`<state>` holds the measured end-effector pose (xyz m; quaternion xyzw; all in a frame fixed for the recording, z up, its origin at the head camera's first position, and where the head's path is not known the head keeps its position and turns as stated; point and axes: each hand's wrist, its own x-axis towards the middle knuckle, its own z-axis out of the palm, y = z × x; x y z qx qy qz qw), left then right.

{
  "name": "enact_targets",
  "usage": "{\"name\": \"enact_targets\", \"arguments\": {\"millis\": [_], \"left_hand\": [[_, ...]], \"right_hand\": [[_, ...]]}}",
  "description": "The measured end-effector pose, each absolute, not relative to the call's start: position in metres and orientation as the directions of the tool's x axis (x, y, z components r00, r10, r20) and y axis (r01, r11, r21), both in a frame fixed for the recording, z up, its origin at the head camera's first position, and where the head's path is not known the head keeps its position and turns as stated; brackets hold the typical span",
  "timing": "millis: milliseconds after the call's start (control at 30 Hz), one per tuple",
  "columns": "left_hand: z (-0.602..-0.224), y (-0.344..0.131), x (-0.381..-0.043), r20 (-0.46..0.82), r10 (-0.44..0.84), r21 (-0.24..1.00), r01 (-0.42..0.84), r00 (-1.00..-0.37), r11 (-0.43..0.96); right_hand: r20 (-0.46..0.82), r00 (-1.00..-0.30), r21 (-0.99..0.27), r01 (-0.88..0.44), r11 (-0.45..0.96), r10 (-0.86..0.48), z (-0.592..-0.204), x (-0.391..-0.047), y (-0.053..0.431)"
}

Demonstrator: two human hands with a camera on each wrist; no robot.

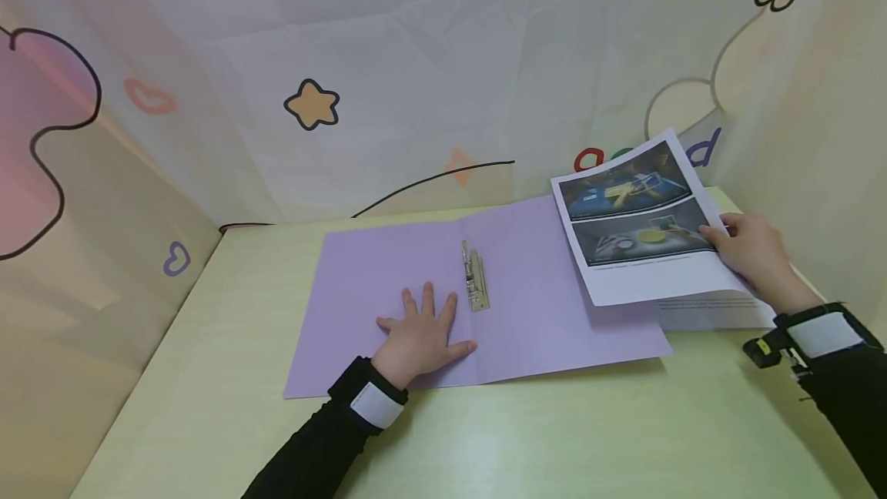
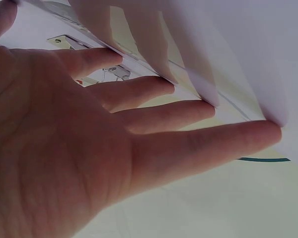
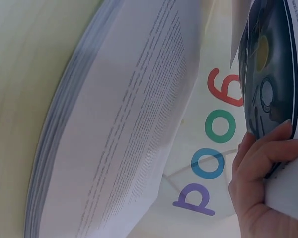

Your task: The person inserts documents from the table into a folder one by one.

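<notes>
A purple folder (image 1: 388, 260) lies spread on the table, with a metal clip (image 1: 475, 277) fixed near its fold. My left hand (image 1: 423, 337) rests on the folder's left half, fingers spread and straight, just left of the fold; the left wrist view shows its fingertips (image 2: 273, 130) touching the surface. My right hand (image 1: 751, 256) pinches the right edge of a printed sheet (image 1: 637, 283) with two dark pictures, thumb on top. That sheet is raised and tilted over the folder's right half. Below it lies a stack of printed paper (image 1: 714, 314), whose layered edges show in the right wrist view.
The pale yellow-green table (image 1: 554, 437) extends in front of the folder. Behind it hangs a white cloth backdrop (image 1: 416, 98) with drawn shapes and coloured letters. A yellowish wall (image 1: 845, 175) stands close on the right. Both wrists wear black straps.
</notes>
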<state>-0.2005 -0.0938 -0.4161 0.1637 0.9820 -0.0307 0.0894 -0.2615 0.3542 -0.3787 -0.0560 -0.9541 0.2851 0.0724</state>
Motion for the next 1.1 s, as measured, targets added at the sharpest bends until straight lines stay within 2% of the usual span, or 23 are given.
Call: {"name": "enact_targets", "arguments": {"millis": [600, 1100], "left_hand": [[-0.415, -0.094, -0.200, -0.179, 0.318, -0.026, 0.328, -0.931, 0.944], [-0.415, -0.095, -0.200, -0.174, 0.323, -0.011, 0.329, -0.930, 0.944]], "right_hand": [[0.116, -0.992, -0.487, -0.021, 0.873, 0.040, -0.382, -0.264, 0.326], [0.081, -0.997, -0.516, -0.041, 0.855, 0.002, -0.386, -0.263, 0.302]]}}
